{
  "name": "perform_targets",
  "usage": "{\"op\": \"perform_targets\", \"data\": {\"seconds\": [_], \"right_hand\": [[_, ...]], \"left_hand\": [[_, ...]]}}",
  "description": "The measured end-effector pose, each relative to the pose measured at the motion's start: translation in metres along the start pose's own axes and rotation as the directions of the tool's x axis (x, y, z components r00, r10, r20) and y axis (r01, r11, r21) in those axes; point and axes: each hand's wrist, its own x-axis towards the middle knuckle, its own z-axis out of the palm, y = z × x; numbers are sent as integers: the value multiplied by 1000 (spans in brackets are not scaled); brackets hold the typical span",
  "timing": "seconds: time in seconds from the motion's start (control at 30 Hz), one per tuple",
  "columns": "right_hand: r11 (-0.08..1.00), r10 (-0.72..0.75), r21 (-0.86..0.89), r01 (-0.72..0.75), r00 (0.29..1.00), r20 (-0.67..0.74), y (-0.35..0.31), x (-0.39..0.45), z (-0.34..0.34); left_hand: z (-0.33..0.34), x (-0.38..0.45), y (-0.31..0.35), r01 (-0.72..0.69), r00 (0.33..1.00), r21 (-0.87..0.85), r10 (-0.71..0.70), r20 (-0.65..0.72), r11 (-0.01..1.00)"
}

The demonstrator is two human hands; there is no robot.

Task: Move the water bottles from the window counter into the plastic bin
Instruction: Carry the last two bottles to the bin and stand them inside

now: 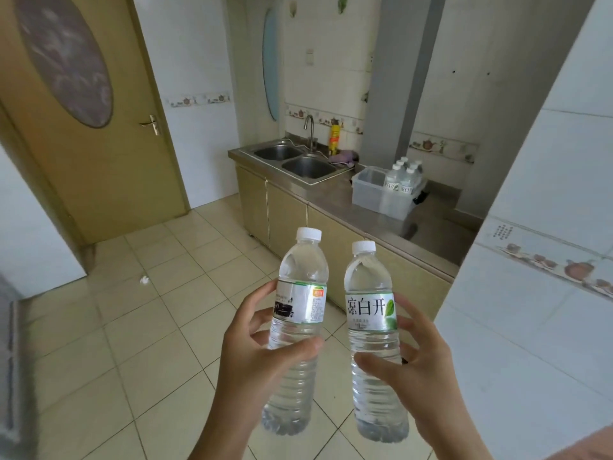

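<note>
1. Left hand [255, 356] grips one upright water bottle [298, 330]; our right hand [418, 366] clasps a second bottle [373, 340].
2. Beyond them, the plastic bin [381, 194] holds more bottles [403, 175], right of the sink [298, 161].

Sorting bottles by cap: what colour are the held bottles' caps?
White caps on both, in the head view.

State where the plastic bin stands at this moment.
In the head view, the plastic bin stands on the steel counter, right of the double sink, with several water bottles already inside.
</note>
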Motion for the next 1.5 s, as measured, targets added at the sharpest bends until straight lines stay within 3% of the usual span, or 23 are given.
{"op": "perform_targets", "data": {"seconds": [0.37, 0.73, 0.97, 1.37, 1.5], "right_hand": [[1000, 12, 20, -12, 1000, 27, 13, 196, 55], [1000, 24, 2, -24, 983, -183, 33, 378, 111], [998, 19, -46, -35, 951, -310, 49, 481, 96], [999, 36, 22, -30, 932, -361, 88, 689, 45], [999, 7, -31, -19, 931, -365, 88, 742, 25]], "left_hand": [[16, 197, -10, 5, 1000, 26, -5, -13, 1000], [48, 430, -17, 36, 977, 0, -35, 211, 999], [112, 544, -24, 33, 942, -10, -28, 334, 999], [252, 705, -38, 51, 912, -9, -42, 409, 999], [298, 752, -32, 45, 905, 3, -42, 424, 999]]}}
